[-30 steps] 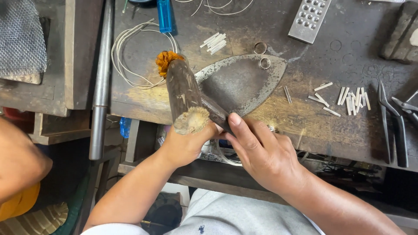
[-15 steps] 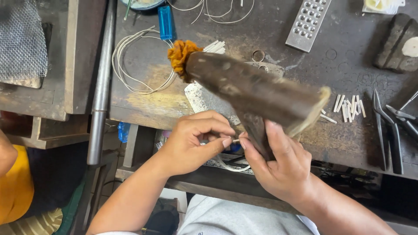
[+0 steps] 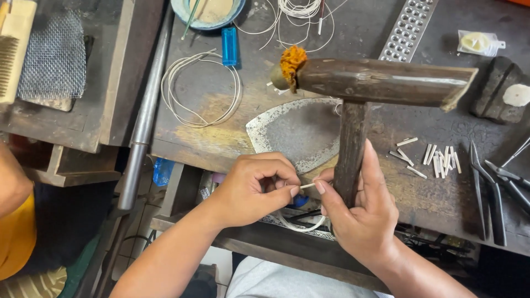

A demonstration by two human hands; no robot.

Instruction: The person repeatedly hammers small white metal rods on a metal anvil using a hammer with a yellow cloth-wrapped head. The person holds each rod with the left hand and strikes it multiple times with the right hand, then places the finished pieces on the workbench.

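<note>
My right hand [image 3: 361,212] grips the dark wooden handle of a mallet [image 3: 381,83], whose long horn-like head lies crosswise above the bench with an orange frayed end at the left. The thumb and forefinger of that hand also pinch one end of a short white wire piece [image 3: 307,186]. My left hand [image 3: 251,190] pinches the other end of that piece, fingertips meeting just in front of a worn steel plate [image 3: 292,135] fixed on the bench.
Several cut white wire pieces [image 3: 436,154] lie right of the plate, with pliers [image 3: 491,193] beyond them. A wire coil [image 3: 201,91], blue lighter [image 3: 229,47], bowl [image 3: 207,11], perforated draw plate [image 3: 408,27] and steel rod [image 3: 143,110] sit farther off. Another person's arm shows at left [image 3: 14,221].
The mallet head has swung from pointing down the bench to lying crosswise, handle now upright in my right hand. Both hands have come together pinching the small white piece.
</note>
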